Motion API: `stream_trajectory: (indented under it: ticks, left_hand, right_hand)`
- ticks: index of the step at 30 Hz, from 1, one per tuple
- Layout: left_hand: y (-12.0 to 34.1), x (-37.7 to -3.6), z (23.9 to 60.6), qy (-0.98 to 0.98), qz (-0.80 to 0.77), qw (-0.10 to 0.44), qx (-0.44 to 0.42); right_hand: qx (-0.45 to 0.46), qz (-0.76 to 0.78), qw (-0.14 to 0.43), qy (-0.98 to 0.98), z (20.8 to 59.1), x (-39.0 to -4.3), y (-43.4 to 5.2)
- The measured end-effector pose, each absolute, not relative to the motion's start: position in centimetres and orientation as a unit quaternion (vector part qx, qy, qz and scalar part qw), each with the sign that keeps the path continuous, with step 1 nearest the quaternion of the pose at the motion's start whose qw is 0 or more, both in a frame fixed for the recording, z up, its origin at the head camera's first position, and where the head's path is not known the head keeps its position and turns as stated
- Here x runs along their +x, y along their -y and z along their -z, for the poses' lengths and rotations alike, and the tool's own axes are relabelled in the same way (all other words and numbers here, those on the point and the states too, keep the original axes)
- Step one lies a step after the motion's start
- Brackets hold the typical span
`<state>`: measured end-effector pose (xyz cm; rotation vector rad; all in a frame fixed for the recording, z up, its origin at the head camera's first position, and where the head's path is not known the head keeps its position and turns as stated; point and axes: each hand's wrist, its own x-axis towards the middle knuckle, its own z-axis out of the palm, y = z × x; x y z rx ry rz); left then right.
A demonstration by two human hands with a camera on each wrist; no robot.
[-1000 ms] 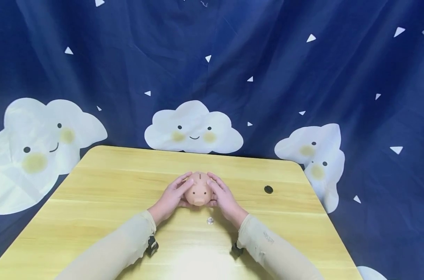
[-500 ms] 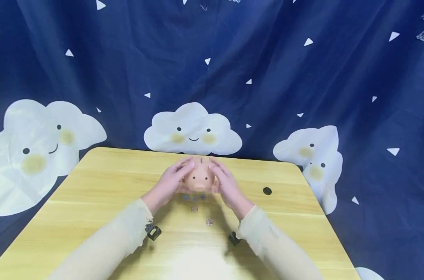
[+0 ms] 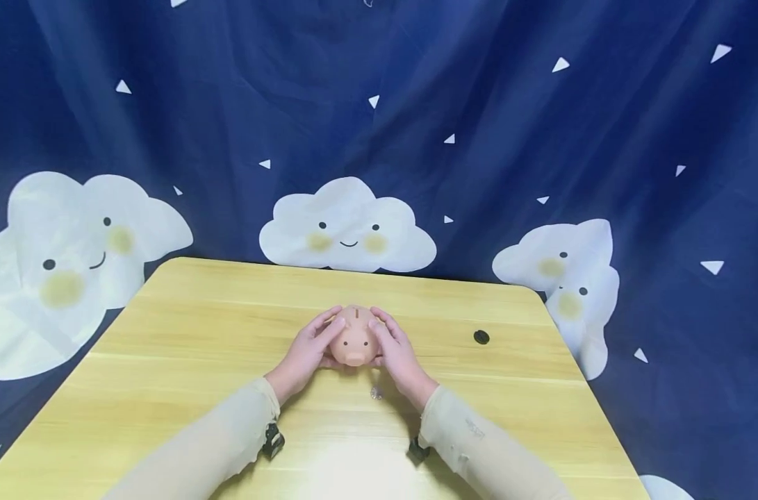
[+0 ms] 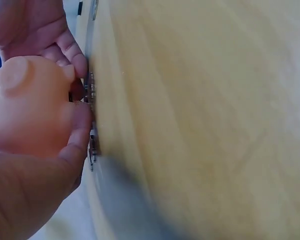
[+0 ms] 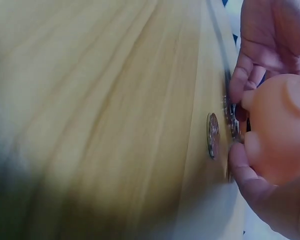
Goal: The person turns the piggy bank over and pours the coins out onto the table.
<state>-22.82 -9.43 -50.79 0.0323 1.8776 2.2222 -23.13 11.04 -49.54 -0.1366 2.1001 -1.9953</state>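
Note:
A pink piggy bank (image 3: 355,340) with two dark eyes and a slot on top is gripped from both sides, low over the table. My left hand (image 3: 303,354) curls round one flank, and my right hand (image 3: 404,360) round the other. Under the pig's feet, coins (image 4: 92,150) show edge-on in the left wrist view. A single coin (image 5: 213,136) stands out in front of them in the right wrist view. From the head, one small coin (image 3: 376,393) is seen near my right wrist. The pig's underside is hidden.
A round black cap (image 3: 481,337) lies on the wooden table (image 3: 197,326), to the right of the hands. Behind the table's far edge hangs a dark blue curtain (image 3: 379,139) with clouds.
Half a second ago the piggy bank was raised, with several coins below it. Both hands have since lowered it, and it now covers those coins from the head view.

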Motion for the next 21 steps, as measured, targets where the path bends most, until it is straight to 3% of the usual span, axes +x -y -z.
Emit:
stream_trajectory:
  ticks: [15, 21]
  left_hand:
    - [9.4, -23.3, 49.9, -0.645, -0.753, 0.134, 0.002]
    - [9.7, -23.7, 48.0, -0.644, -0.747, 0.167, -0.007]
  right_hand:
    - [-0.039, 0.678, 0.132, -0.722, 49.0, -23.9, -11.6]
    - [-0.02, 0.701, 0.171, -0.693, 47.6, -24.3, -11.7]
